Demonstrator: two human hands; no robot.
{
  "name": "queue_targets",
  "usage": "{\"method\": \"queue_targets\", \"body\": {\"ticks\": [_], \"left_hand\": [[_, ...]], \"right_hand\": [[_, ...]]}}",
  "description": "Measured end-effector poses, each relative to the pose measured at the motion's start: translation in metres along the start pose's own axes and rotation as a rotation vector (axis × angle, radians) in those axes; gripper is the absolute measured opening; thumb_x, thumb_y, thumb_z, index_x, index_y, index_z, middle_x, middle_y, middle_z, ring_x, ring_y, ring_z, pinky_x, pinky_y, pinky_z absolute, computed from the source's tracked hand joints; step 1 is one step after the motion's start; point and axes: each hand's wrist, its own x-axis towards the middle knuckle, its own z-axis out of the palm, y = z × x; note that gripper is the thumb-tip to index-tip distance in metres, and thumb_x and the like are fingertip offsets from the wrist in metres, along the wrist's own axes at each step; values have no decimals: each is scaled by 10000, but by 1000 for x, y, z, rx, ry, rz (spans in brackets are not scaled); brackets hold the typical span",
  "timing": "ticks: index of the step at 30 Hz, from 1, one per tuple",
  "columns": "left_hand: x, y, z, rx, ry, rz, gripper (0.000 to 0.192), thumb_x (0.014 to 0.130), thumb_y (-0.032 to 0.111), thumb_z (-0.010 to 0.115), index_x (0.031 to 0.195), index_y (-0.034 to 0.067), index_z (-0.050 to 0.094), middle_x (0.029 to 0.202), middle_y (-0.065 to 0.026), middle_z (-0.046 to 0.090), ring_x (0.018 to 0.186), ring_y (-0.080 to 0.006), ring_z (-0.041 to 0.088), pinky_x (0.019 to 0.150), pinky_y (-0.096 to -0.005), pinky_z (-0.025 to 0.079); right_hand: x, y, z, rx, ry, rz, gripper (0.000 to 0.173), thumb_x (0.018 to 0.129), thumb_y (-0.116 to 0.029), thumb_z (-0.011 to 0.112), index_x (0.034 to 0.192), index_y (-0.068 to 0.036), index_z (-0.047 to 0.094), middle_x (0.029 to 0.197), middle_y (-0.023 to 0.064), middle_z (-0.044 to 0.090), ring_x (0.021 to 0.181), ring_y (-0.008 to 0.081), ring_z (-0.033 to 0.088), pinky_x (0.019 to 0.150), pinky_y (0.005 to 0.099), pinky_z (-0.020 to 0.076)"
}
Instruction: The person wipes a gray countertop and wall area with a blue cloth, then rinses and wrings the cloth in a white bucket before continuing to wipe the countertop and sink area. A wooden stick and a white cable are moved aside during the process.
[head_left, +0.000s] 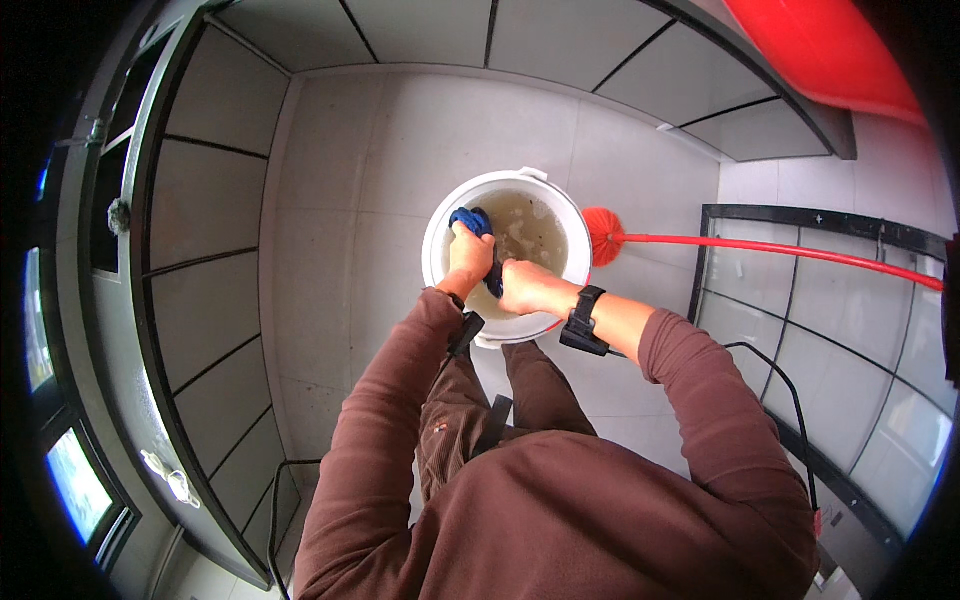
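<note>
A white plastic bucket (433, 274) stands on the tiled floor just ahead of my feet, holding murky brownish water (529, 225) with patches of foam. Over its left half, my left hand (471, 256) grips a wet dark-blue cloth (472, 220), part of which bulges out above the fist. The cloth's darker stretch runs down between both hands. My right hand (536, 289) is closed around its lower end, to the right of the left hand. The fingertips of the right hand are hidden from above.
A round red-bristled brush (602, 236) touches the bucket's right side, its long red handle (780, 249) reaching right. Grey panelled cabinets (210, 202) border the left and far sides. A black-framed panel (817, 300) is at right, a red object (832, 52) at upper right. Black cables (787, 386) hang beside my arms.
</note>
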Motion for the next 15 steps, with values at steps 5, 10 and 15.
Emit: {"method": "queue_targets", "body": {"ticks": [5, 10, 15], "left_hand": [[-3, 3, 1, -25, 31, -37, 521, 812, 180, 590, 1196, -37, 313, 975, -354, 618, 941, -502, 608, 863, -513, 483], [-35, 21, -36, -890, -70, -152, 609, 881, 206, 600, 1311, -41, 247, 1216, -327, 541, 1111, -410, 569, 967, -477, 449], [-54, -60, -20, -1653, -414, -344, 692, 929, 453, 567, 1375, -18, 325, 1293, -272, 513, 1218, -393, 494, 1053, -531, 372]], "right_hand": [[-11, -6, 11, -168, 109, -30, 481, 774, -102, 615, 1208, 50, 476, 1003, 281, 661, 956, 399, 658, 817, 462, 529], [-22, 6, 15, 428, 106, -67, 636, 779, -182, 689, 1329, -65, 392, 977, 248, 624, 882, 389, 639, 723, 454, 528], [-44, 24, 1, 1763, -472, -21, 438, 905, -295, 642, 1270, -143, 454, 849, 109, 555, 605, 175, 558, 454, 262, 464]]}}
